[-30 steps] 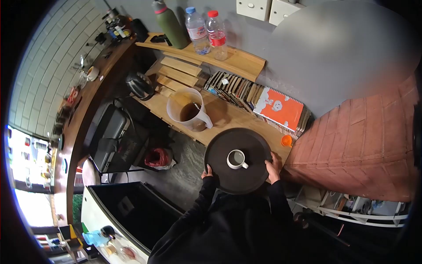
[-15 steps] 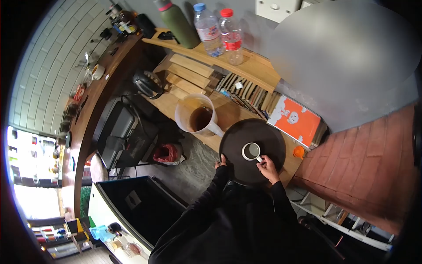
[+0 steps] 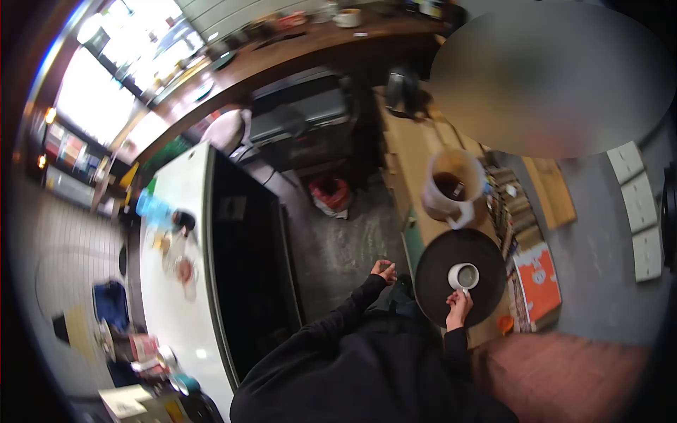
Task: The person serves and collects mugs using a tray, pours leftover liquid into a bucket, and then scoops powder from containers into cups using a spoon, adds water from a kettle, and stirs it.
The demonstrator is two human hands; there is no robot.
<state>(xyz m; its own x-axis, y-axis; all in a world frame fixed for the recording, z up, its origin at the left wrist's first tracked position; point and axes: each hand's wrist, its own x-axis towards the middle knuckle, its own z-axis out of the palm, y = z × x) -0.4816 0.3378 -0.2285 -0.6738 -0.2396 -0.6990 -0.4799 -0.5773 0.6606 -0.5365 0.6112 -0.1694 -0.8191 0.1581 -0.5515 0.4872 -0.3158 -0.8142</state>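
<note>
A white cup stands on a round dark brown tray at the right. My right hand pinches the cup's handle, and the cup looks upright. Off the tray's left side, above the floor, my left hand hangs with loosely bent fingers apart and nothing in it. Just beyond the tray is a large translucent plastic pitcher with dark brown liquid inside, its handle pointing toward the tray.
A red-and-white notebook and an orange cup lie beside the tray. A black kettle stands farther along the wooden counter. On the floor sits a lined bin. To my left is a white-topped counter.
My left hand has let go of the tray's edge and moved left of it. My right hand stays on the cup's handle. The view has turned left.
</note>
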